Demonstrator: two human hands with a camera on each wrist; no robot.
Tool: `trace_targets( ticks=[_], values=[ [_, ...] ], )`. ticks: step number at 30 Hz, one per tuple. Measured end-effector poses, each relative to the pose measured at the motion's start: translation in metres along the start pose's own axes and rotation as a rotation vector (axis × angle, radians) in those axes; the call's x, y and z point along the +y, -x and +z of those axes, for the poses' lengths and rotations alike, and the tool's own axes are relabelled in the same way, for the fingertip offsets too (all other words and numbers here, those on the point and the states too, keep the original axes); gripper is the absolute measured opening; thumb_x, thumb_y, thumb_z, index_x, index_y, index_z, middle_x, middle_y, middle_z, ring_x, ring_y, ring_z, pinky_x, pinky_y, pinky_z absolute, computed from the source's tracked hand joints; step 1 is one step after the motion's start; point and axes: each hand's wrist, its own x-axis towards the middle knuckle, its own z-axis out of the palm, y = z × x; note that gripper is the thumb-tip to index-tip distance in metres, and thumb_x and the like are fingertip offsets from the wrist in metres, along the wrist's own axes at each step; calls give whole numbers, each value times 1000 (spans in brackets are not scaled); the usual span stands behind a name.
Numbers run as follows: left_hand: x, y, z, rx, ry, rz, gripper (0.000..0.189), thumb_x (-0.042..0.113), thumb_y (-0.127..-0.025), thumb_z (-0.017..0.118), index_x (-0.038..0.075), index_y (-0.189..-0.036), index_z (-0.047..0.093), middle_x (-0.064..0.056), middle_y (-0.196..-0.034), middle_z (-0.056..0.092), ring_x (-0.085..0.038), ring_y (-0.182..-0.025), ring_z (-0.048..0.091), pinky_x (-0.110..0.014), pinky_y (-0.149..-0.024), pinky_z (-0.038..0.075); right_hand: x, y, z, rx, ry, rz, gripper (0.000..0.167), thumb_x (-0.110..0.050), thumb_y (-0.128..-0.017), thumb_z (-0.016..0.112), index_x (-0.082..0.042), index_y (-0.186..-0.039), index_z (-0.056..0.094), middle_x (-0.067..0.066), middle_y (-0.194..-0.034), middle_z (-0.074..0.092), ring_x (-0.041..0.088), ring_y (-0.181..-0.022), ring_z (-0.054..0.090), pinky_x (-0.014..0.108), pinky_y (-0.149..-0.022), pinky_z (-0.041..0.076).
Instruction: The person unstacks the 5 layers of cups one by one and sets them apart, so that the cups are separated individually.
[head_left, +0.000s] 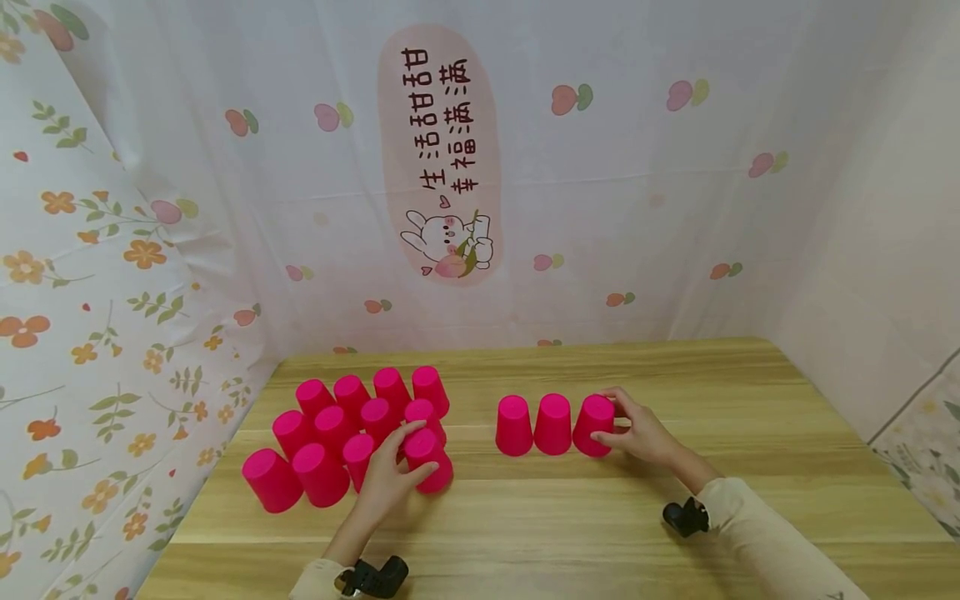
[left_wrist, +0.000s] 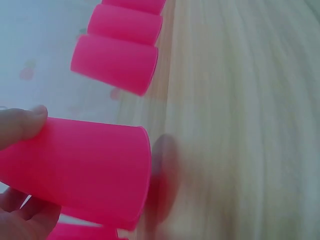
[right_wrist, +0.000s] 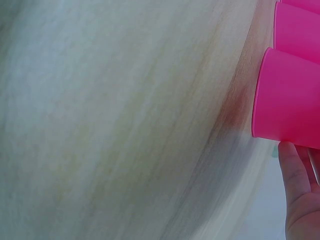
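Observation:
My left hand [head_left: 386, 479] holds an upside-down pink plastic cup [head_left: 430, 462] at the front right corner of a group of like cups, thumb on one side and fingers on the other. In the left wrist view, a shadow lies on the table just beyond the rim of this held cup [left_wrist: 85, 172]. Farther right, three upside-down cups stand in a row. Around the rightmost cup [head_left: 594, 427], my right hand [head_left: 641, 432] has its thumb in front and its fingers behind. The right wrist view catches that cup [right_wrist: 290, 100] with fingertips against its side.
Several more pink cups [head_left: 321, 475] stand upside down in rows on the left of the wooden table [head_left: 540, 525]. The row's other two cups [head_left: 513, 427] stand left of my right hand. Behind the table hangs a patterned white curtain [head_left: 637, 208].

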Motion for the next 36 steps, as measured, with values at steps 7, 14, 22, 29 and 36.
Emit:
trace_targets(
  ticks=[7, 14, 22, 29, 36],
  values=[
    [-9, 8, -7, 45, -124, 22, 55, 8, -69, 75, 7, -119, 52, -11, -110, 55, -25, -94, 52, -37, -75, 48, -1, 0, 0, -5, -3, -2, 52, 4, -71, 69, 6, -113, 39, 21, -100, 54, 39, -89, 55, 41, -69, 51],
    [-12, 11, -7, 64, -146, 2, 55, 3, -70, 73, 4, -120, 50, -14, -110, 54, -29, -97, 52, -43, -79, 46, 1, 1, 1, -1, -7, -7, 52, 3, -71, 69, 5, -113, 40, 21, -100, 55, 38, -89, 55, 42, -69, 51],
    [-16, 11, -5, 96, -155, 35, 57, 0, -70, 72, -2, -121, 47, -18, -116, 51, -34, -103, 49, -47, -83, 43, -1, 1, 0, -4, -8, -6, 51, 4, -72, 69, 6, -113, 39, 21, -100, 55, 38, -88, 56, 41, -69, 51],
    [-11, 11, -6, 107, -170, 19, 61, 2, -69, 73, 0, -123, 45, -16, -118, 50, -32, -104, 48, -47, -83, 43, 8, 0, 2, 0, -15, -21, 52, 2, -72, 70, 4, -114, 40, 21, -101, 55, 38, -89, 55, 41, -69, 51],
    [6, 0, -13, 108, -171, 58, 62, 9, -70, 74, 2, -124, 45, -17, -118, 49, -34, -105, 46, -49, -81, 44, 34, -2, 4, 1, -16, -22, 54, -10, -73, 72, -3, -116, 40, 16, -103, 56, 33, -90, 56, 35, -69, 52]
  ],
)
